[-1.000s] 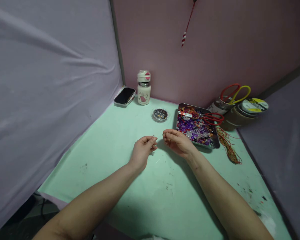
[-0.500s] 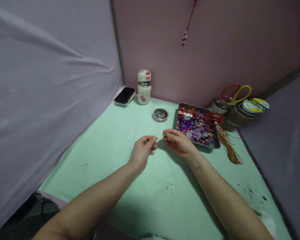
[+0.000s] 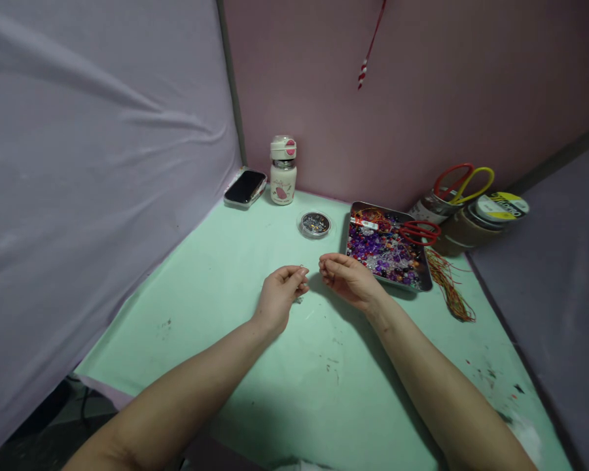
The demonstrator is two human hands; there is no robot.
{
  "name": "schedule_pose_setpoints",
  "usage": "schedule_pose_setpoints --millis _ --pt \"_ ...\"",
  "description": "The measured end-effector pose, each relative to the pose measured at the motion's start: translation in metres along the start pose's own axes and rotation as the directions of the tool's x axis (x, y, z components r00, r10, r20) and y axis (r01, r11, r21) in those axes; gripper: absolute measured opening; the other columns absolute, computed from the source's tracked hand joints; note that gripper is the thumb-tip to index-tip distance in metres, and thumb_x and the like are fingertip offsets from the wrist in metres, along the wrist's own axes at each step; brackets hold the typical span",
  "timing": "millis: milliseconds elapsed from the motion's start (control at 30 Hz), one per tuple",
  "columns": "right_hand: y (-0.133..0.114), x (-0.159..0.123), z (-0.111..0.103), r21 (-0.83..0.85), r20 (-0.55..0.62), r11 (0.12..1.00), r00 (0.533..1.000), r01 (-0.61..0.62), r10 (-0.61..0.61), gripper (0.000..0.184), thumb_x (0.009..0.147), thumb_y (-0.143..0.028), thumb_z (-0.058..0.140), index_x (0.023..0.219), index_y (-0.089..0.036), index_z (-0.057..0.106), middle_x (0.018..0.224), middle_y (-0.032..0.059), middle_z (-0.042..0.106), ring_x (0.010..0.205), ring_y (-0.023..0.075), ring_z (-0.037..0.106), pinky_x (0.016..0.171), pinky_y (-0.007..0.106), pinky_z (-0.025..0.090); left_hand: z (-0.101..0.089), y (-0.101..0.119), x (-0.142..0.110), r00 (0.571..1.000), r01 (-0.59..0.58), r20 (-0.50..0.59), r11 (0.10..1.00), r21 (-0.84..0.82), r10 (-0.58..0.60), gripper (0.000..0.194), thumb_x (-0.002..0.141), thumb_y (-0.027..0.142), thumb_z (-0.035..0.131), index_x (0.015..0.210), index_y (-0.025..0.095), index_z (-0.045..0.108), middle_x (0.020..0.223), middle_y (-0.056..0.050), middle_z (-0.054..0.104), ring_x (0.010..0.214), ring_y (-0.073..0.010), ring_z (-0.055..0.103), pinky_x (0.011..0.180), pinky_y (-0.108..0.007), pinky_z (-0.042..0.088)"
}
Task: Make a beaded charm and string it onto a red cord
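Observation:
My left hand [image 3: 282, 291] is over the middle of the pale green table [image 3: 216, 275], thumb and forefinger pinched together. A tiny bit of something shows at its fingertips, too small to name. Facing it a short gap away, my right hand [image 3: 348, 278] is also closed in a pinch; whatever it holds, if anything, cannot be made out. Just behind the right hand lies a metal tray [image 3: 347, 239] of purple, red and clear beads [image 3: 380, 245]. Beyond both hands sits a small round clear dish [image 3: 315, 224] with tiny shiny pieces in it.
A phone [image 3: 246, 188] and a white bottle [image 3: 283, 180] stand at the back left. Red-handled scissors [image 3: 419, 233] rest on the tray's right edge. Behind them are a can [image 3: 432, 206] holding scissors and a lidded jar [image 3: 474, 226]. A thread bundle [image 3: 454, 294] lies right of the tray.

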State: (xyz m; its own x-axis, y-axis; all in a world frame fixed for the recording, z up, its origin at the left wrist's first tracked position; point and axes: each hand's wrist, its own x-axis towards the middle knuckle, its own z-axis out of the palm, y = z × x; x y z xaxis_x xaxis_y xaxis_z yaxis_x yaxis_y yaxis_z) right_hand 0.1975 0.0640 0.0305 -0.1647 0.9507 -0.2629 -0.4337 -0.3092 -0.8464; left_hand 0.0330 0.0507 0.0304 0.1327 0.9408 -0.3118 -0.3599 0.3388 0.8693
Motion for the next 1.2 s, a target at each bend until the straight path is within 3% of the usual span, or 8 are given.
schedule_pose_setpoints --millis 1200 --pt "0.0015 0.0006 0.0008 0.029 0.004 1.000 1.000 0.000 -0.001 0.024 0.062 -0.028 0.083 0.082 -0.020 0.072 0.074 -0.0018 0.065 0.066 0.0073 0.053 0.063 0.023 0.040 -0.0002 -0.0003 0.0001 1.000 0.007 -0.008 1.000 0.000 -0.007 0.034 0.062 0.042 0.079 0.077 0.015 0.065 0.072 0.000 0.059 0.063 -0.0087 0.054 0.069 -0.026 0.046"
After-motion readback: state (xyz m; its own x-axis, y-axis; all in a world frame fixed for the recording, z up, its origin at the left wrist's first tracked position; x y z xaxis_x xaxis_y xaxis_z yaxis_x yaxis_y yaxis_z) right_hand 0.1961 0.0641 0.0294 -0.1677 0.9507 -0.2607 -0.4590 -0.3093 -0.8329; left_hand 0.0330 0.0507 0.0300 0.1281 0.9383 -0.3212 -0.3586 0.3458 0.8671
